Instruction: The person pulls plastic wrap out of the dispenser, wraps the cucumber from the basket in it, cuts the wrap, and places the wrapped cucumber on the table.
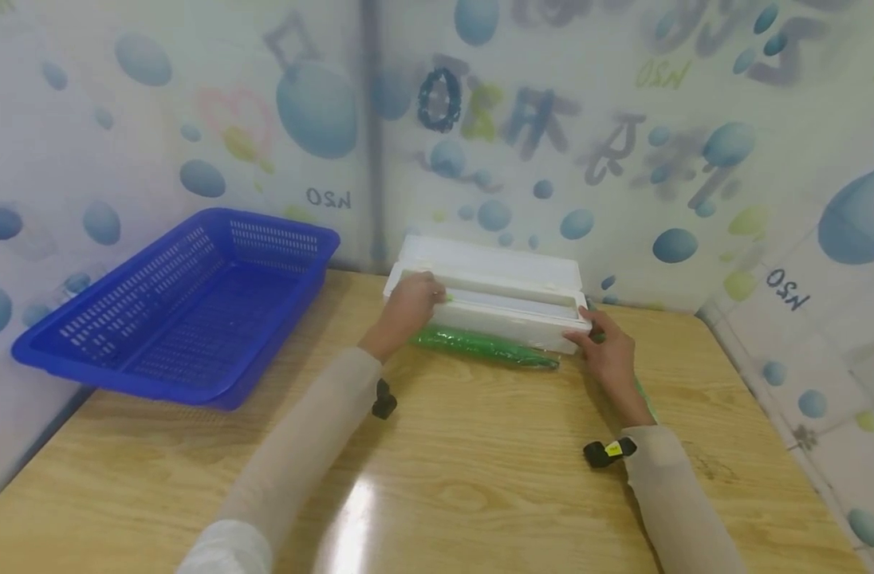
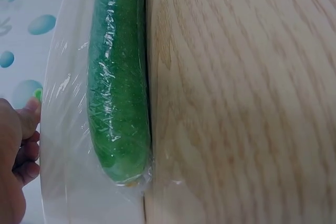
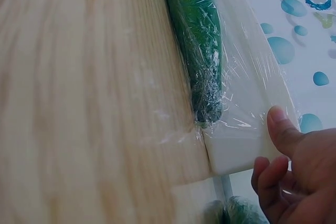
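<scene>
A white cling film box (image 1: 509,315) stands with its lid (image 1: 490,261) raised and a pale roll inside. My left hand (image 1: 408,307) is at its left end, thumb and finger pinching a small green tab (image 2: 38,94) at the upper edge. At the right end, my right hand (image 1: 609,355) grips the corner, its thumb (image 3: 281,124) against the front face. Along the box's front lies a cucumber (image 1: 480,347) under clear film; the film also spreads over the front face in both wrist views.
On the left of the wooden table (image 1: 494,478) sits a blue perforated basket (image 1: 225,395), its bottom bare. Another film-covered green thing (image 3: 241,211) lies beyond the box's right end, partly hidden by my right hand. A patterned wall rises behind.
</scene>
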The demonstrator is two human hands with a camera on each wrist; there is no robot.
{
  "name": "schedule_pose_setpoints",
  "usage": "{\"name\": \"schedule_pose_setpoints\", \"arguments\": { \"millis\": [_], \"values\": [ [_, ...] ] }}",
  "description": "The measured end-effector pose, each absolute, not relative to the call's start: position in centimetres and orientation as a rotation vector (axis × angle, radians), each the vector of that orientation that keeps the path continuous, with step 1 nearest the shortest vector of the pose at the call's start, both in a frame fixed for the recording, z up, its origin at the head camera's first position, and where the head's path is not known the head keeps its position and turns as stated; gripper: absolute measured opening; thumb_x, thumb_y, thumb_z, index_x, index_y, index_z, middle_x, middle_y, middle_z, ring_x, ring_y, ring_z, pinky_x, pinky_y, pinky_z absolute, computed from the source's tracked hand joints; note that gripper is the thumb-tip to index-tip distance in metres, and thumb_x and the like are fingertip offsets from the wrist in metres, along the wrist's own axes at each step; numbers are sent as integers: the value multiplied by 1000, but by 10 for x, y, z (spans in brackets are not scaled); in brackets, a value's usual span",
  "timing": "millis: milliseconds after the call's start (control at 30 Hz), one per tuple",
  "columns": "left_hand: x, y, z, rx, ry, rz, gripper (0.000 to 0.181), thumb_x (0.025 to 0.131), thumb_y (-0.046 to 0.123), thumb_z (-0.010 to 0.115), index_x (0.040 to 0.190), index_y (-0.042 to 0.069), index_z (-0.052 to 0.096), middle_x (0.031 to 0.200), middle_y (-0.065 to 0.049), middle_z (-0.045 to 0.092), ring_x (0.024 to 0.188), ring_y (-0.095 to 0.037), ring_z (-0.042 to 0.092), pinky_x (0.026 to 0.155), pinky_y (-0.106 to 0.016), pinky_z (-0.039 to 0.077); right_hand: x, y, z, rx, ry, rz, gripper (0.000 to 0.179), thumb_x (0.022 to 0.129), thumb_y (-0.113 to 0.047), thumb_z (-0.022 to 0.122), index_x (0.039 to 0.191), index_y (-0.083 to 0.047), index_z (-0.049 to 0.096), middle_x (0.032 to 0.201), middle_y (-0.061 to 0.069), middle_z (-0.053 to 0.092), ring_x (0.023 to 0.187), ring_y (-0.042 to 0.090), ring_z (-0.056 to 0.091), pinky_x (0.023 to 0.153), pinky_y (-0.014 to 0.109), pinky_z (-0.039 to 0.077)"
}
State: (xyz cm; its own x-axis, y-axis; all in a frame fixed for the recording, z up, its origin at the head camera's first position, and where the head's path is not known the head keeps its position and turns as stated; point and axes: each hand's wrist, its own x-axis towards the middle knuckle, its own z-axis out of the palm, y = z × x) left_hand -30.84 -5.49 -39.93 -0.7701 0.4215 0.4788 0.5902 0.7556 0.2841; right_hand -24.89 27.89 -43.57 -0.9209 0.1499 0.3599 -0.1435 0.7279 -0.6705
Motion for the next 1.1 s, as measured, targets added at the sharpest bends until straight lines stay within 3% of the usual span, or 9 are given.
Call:
{"name": "schedule_pose_setpoints", "arguments": {
  "millis": [300, 533, 1100],
  "values": [
    [-306, -66, -398, -771, -2509, -663, 6, 84, -1, 68, 86, 1, 73, 76, -7, 62, 72, -24, 59, 74, -35, 51, -252, 283, -437, 16, -2547, 1026, 49, 82, -22, 76, 127, -9, 60, 80, 12, 62, 52, 4, 52, 56, 23, 41],
    [-307, -71, -402, -813, -2443, -637, 5, 83, -1, 68, 86, 0, 72, 77, -8, 63, 73, -25, 59, 73, -35, 51, -251, 280, -435, 7, -2587, 1062, 51, 85, -24, 73, 131, -9, 57, 84, 13, 61, 58, 17, 56, 54, 25, 43],
    [-310, -80, -402, -737, -2514, -670, 7, 86, 2, 66, 89, 0, 73, 77, -8, 59, 72, -25, 59, 71, -35, 51, -252, 282, -432, -25, -2627, 1063, 51, 86, -24, 72, 132, -9, 55, 85, 13, 60, 57, 16, 55, 54, 26, 44]
  ]
}}
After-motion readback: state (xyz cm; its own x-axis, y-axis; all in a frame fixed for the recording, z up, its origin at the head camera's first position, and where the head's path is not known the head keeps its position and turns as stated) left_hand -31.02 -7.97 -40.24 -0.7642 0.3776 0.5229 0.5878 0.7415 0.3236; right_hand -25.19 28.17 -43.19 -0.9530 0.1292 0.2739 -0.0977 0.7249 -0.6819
